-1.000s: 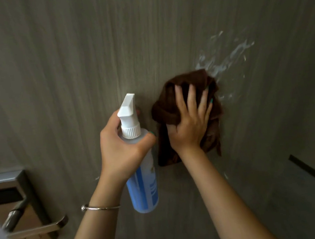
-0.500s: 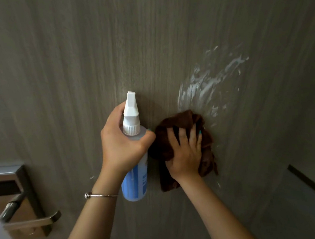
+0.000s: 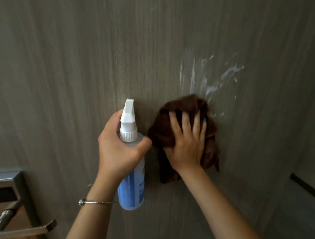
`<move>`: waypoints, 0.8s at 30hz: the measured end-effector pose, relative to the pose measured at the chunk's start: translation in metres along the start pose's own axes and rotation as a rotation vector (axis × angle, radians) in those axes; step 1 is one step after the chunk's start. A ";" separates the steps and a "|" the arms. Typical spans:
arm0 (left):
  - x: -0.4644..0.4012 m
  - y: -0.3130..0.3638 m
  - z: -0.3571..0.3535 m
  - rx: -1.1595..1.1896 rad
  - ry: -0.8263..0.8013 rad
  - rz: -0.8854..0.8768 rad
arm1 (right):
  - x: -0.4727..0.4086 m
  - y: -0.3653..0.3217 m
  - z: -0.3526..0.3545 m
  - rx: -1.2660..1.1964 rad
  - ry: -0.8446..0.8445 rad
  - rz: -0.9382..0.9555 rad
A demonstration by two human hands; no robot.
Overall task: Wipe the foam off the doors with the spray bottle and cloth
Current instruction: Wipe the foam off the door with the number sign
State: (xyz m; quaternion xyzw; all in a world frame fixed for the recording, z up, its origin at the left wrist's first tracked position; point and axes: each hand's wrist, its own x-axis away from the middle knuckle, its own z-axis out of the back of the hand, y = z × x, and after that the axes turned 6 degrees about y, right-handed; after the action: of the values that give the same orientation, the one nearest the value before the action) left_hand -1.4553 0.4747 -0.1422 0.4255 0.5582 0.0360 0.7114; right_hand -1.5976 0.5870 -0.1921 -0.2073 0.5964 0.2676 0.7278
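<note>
so the right hand (image 3: pixel 186 145) is spread flat with the fingers fairly straight, pressing a brown cloth (image 3: pixel 184 134) against the grey wood-grain door (image 3: pixel 72 69). it's not gripping the cloth, just pushing it onto the surface, and a loose corner hangs down below the palm. the left hand (image 3: pixel 117 147) is wrapped round the neck of the spray bottle (image 3: pixel 130 159), thumb across the front, holding it upright just beside the cloth with the white nozzle pointing up at the door. can't tell if a finger is actually on the trigger.

progress-wise i'd call it partway at best. there's plenty of foam (image 3: pixel 212 80) left above and to the right of the cloth: thin vertical smears right above it, and thicker white streaks and blobs further right. a few small flecks sit beside the cloth's right edge too. the area under and left of the cloth looks clean as far as i can see, so what's left is that upper right patch, and probably a proper pass over the smears, since they look spread thin rather than lifted off.

the door handle (image 3: pixel 25 226) is down at the lower left, well away from the mess, and there's a bracelet (image 3: pixel 95 201) on the left wrist.
</note>
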 end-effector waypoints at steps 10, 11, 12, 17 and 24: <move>-0.002 0.008 0.003 0.031 -0.040 0.015 | -0.109 -0.018 0.021 0.027 0.070 0.046; -0.004 0.010 0.004 0.040 -0.047 0.020 | -0.124 -0.022 0.024 0.029 0.071 0.033; -0.007 0.014 0.004 0.052 -0.045 0.027 | -0.135 -0.023 0.026 0.031 0.075 0.019; -0.023 0.036 0.003 0.096 0.015 0.025 | -0.145 -0.017 0.027 0.013 0.104 0.051; -0.028 0.047 -0.003 0.077 0.003 0.067 | -0.132 0.065 0.028 -0.040 0.131 0.012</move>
State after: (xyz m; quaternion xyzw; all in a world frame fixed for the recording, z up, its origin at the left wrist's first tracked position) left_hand -1.4484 0.4915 -0.0912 0.4708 0.5458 0.0389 0.6921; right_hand -1.6365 0.6359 -0.0562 -0.2352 0.6385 0.2696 0.6814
